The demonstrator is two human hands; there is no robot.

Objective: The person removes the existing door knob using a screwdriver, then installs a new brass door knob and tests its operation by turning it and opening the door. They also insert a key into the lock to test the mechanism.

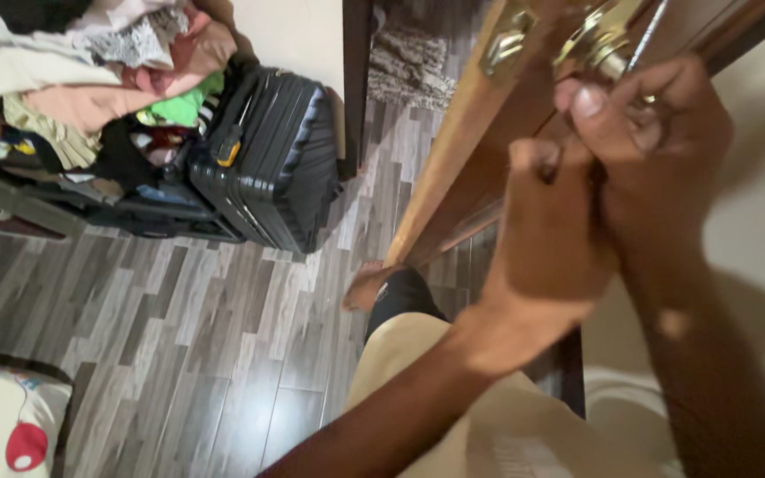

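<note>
A brown wooden door stands ajar in front of me, with a brass latch plate on its edge and a brass knob beside it. My right hand, wearing a ring, is closed just under the knob around a thin metal tool whose shaft runs up past the knob. My left hand is curled against the door right below and beside the right hand. Its fingers face away, so what they grip is hidden.
A black hard-shell suitcase stands on the grey wood-pattern floor left of the door, next to a heap of clothes. A shaggy rug lies beyond the doorway. A patterned cushion sits bottom left. My bare foot is by the door's edge.
</note>
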